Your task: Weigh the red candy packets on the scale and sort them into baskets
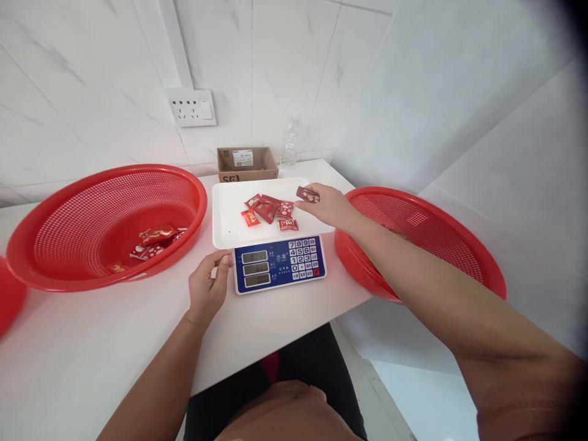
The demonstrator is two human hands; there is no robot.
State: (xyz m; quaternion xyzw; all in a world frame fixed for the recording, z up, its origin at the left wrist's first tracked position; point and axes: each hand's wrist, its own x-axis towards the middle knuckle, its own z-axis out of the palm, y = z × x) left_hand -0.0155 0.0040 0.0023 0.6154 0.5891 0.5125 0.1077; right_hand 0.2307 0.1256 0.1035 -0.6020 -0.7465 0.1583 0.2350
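Note:
In the head view a digital scale (281,265) stands on the white table, with a white weighing tray (227,229) on top. Several red candy packets (266,209) lie on the tray. Pinched in the fingers of my right hand (328,205) is a dark red candy packet (307,195), held just above the tray's right side. My left hand (209,286) rests at the left edge of the scale, below the tray corner. Its thumb and forefinger are closed together, and whether anything is between them is hidden.
A large red plastic basket (59,196) with several packets inside stands on the left. Another red basket (493,282) is on the right, partly behind my forearm. At the back are a cardboard box (248,174) and a clear plastic bottle (290,142) against the tiled wall.

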